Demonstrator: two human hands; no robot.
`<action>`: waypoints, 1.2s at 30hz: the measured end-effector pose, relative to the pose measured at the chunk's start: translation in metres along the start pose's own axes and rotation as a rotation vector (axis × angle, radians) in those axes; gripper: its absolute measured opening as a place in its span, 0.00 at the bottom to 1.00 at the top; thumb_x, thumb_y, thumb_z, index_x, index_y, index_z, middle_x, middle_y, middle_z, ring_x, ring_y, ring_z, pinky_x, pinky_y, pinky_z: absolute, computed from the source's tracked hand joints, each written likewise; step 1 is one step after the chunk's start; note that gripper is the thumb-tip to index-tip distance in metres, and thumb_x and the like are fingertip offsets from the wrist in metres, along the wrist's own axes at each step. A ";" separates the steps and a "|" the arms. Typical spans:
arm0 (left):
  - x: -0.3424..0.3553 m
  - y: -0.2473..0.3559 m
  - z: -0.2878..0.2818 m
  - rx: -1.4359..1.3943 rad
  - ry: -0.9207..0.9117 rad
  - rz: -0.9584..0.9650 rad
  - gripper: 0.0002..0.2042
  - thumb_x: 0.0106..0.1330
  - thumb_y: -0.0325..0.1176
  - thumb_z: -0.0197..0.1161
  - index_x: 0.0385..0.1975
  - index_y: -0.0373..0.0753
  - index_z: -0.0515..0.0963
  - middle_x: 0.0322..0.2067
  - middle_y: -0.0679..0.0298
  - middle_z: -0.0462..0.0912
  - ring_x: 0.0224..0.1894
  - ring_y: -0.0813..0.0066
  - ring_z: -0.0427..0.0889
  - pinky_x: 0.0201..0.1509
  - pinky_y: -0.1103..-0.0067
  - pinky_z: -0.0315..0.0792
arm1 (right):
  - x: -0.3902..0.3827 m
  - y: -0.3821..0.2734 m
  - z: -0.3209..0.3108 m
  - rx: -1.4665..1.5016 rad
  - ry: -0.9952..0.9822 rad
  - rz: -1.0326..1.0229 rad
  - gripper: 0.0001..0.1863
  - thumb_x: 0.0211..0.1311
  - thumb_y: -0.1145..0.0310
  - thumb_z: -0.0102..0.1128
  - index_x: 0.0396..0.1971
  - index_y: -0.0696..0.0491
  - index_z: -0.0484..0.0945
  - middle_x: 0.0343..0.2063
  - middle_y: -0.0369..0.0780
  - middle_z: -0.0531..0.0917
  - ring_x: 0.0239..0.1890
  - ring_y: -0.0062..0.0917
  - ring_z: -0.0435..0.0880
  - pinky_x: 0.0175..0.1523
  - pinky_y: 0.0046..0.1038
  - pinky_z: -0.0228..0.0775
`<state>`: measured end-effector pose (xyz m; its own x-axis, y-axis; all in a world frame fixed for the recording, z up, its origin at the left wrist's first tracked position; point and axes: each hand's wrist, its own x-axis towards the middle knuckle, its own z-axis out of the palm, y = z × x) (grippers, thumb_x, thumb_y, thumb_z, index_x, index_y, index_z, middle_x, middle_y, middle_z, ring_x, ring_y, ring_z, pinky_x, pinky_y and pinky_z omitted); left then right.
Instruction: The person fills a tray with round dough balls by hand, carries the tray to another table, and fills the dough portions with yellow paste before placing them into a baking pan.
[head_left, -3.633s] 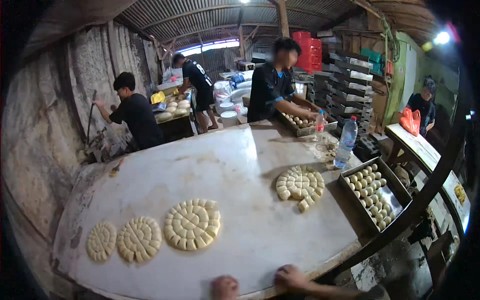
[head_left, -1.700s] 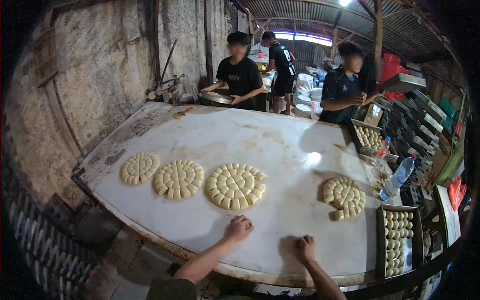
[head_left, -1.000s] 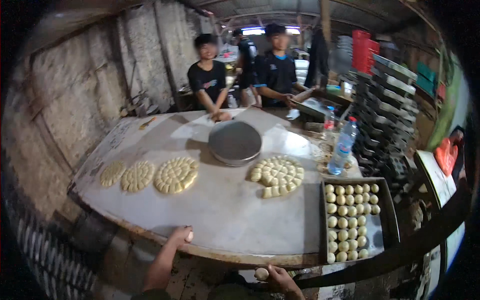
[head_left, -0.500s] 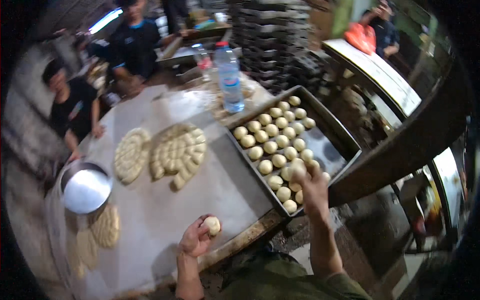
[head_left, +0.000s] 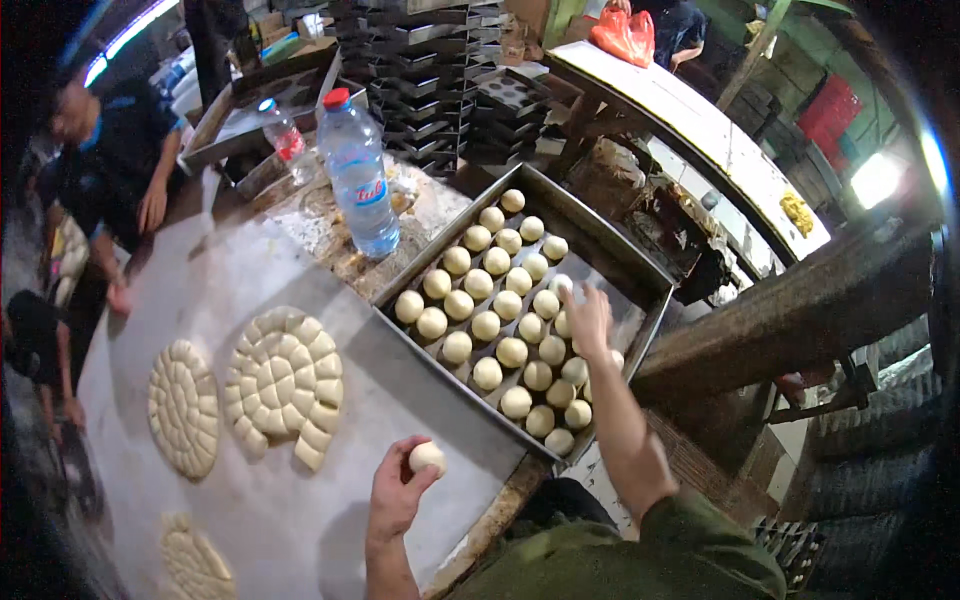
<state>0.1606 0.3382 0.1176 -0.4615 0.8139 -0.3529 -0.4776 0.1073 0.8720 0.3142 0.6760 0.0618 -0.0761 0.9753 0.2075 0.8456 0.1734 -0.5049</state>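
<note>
Between finger and thumb, my left hand [head_left: 400,485] holds a pale dough ball [head_left: 428,459] above the table's near edge. My right hand [head_left: 590,320] reaches into a metal tray [head_left: 420,354] of several dough balls in rows, its fingers closed round a ball [head_left: 560,287] near the tray's right part. To the left, on the pale worktop [head_left: 400,410], lie flat rounds of dough cut into segments [head_left: 280,385], one with a loose tail at the near side.
Two plastic bottles [head_left: 360,185] stand behind the tray. Another tray [head_left: 225,135] and stacked tins [head_left: 410,90] are farther back. Co-workers [head_left: 130,150] stand at left; another is beyond a side table [head_left: 720,140] with an orange bag [head_left: 622,35]. A dark beam [head_left: 790,335] crosses at right.
The view has turned right toward the tray. My right hand has moved from the table edge into the tray; my left still holds a ball. A co-worker earlier set a round pan down.
</note>
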 end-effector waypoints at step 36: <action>-0.099 -0.065 -0.172 0.955 1.020 0.666 0.12 0.56 0.34 0.61 0.37 0.35 0.76 0.37 0.52 0.78 0.42 0.55 0.74 0.51 0.67 0.66 | -0.370 -0.045 -0.002 0.281 -0.513 -1.150 0.23 0.51 0.68 0.61 0.48 0.54 0.67 0.49 0.46 0.69 0.53 0.45 0.64 0.56 0.44 0.58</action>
<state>0.1086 0.1520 0.0376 -0.8762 0.1816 0.4464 0.4694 0.5317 0.7050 0.3056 0.3066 0.0096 -0.9285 0.1776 0.3260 0.0249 0.9060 -0.4226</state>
